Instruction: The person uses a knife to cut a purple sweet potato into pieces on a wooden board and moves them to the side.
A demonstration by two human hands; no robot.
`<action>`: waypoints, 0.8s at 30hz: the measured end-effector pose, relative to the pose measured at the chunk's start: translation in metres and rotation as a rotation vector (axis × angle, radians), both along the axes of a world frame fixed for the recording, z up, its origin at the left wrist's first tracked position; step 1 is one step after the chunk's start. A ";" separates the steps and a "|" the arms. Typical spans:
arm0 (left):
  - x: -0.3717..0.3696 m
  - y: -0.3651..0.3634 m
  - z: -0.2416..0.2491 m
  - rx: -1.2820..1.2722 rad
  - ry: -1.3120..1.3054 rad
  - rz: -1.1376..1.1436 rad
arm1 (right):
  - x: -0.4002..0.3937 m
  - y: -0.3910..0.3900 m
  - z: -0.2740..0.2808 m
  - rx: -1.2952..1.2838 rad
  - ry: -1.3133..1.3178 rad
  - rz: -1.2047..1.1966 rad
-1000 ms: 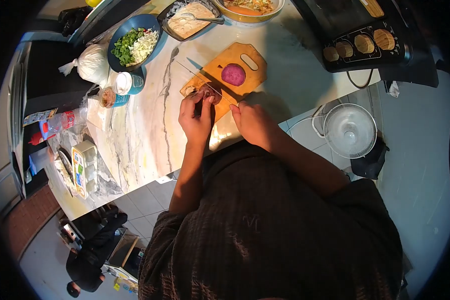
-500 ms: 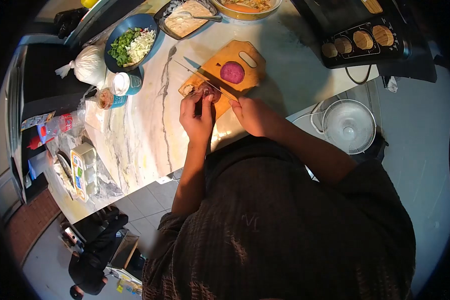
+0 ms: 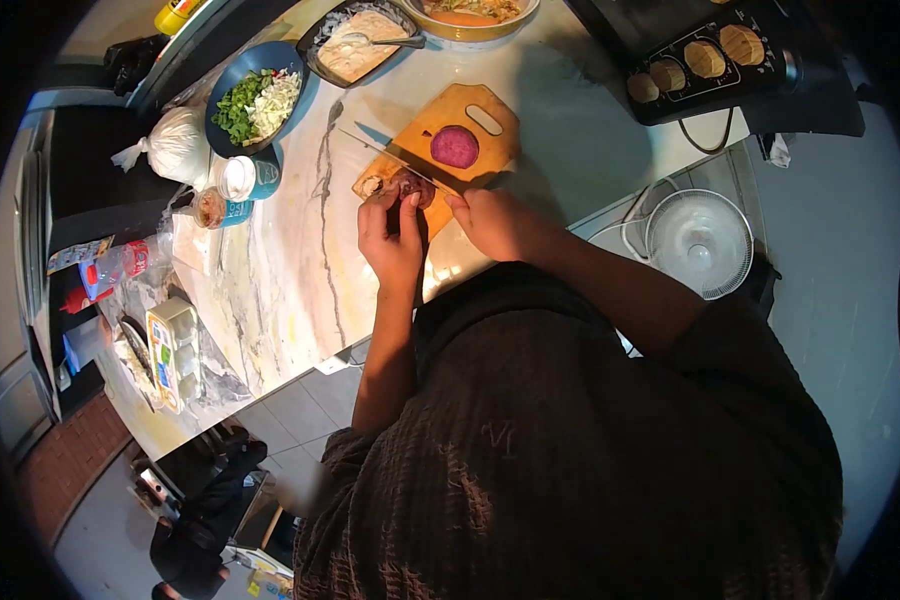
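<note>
A wooden cutting board (image 3: 489, 158) lies on the marble counter. On it rests a round purple slice (image 3: 455, 147), flat, with a small dark scrap beside it. My left hand (image 3: 391, 232) holds a dark purple-skinned vegetable (image 3: 416, 188) against the board, its fingers wrapped round the near side. My right hand (image 3: 498, 222) grips the handle of a knife (image 3: 395, 157), whose blade lies across the vegetable's far side and points to the upper left. A small pale-faced piece (image 3: 371, 186) sits at the board's left corner.
A blue bowl (image 3: 242, 78) of chopped greens, a dark tray (image 3: 400, 22) with a spoon, a yellow-rimmed dish (image 3: 467, 33), a white bag (image 3: 177, 147) and jars (image 3: 253, 178) stand beyond. A black appliance (image 3: 712, 97) is upper right, a fan (image 3: 699, 245) below. A person (image 3: 192, 545) is lower left.
The camera view has shifted slightly. Both hands remain at the board, and the knife stays against the vegetable with little visible movement.
</note>
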State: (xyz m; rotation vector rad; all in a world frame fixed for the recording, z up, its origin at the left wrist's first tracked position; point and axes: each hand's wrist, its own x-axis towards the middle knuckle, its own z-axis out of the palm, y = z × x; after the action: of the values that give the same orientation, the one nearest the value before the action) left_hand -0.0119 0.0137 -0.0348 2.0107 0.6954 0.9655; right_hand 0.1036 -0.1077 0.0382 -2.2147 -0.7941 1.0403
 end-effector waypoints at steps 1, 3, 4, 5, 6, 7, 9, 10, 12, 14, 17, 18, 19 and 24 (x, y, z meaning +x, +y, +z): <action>0.000 -0.001 0.003 0.003 0.033 0.002 | -0.001 0.000 0.001 0.004 -0.008 0.002; 0.005 0.002 0.013 0.016 0.049 0.007 | -0.001 0.001 0.001 -0.018 -0.055 0.008; 0.005 0.007 0.020 -0.009 0.067 -0.020 | -0.001 0.000 0.000 -0.010 -0.065 0.010; 0.004 0.010 0.026 -0.038 0.094 -0.044 | -0.006 -0.002 -0.001 -0.012 -0.064 -0.007; 0.010 0.017 0.034 -0.028 0.086 -0.037 | -0.006 0.000 -0.002 -0.007 -0.069 -0.023; 0.019 0.026 0.042 0.047 0.045 -0.010 | -0.007 0.001 -0.004 0.001 -0.072 -0.018; 0.048 0.041 0.059 0.148 -0.061 -0.033 | -0.011 0.000 -0.007 -0.025 -0.100 -0.047; 0.064 0.050 0.063 0.179 -0.034 -0.145 | -0.011 0.000 -0.009 -0.024 -0.096 -0.045; 0.091 0.057 0.070 0.161 0.044 -0.254 | -0.009 0.000 -0.012 -0.015 -0.106 -0.004; 0.110 0.068 0.068 0.247 0.537 -0.592 | -0.009 -0.001 -0.010 -0.019 -0.086 -0.022; 0.122 0.071 0.060 0.114 0.764 -0.548 | -0.007 0.000 -0.013 -0.025 -0.057 -0.041; 0.123 0.072 0.055 0.109 0.773 -0.550 | -0.008 0.000 -0.014 -0.026 -0.051 -0.035; 0.125 0.075 0.052 0.080 0.791 -0.505 | -0.008 0.000 -0.014 -0.025 -0.046 -0.034; 0.120 0.075 0.046 -0.005 0.818 -0.423 | -0.005 -0.001 0.006 -0.014 -0.059 -0.052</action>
State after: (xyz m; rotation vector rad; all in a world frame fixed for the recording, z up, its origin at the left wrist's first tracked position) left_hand 0.1086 0.0882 0.0115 2.4002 0.6283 -0.1386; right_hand 0.0981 -0.1085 0.0440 -2.2744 -0.7533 0.9623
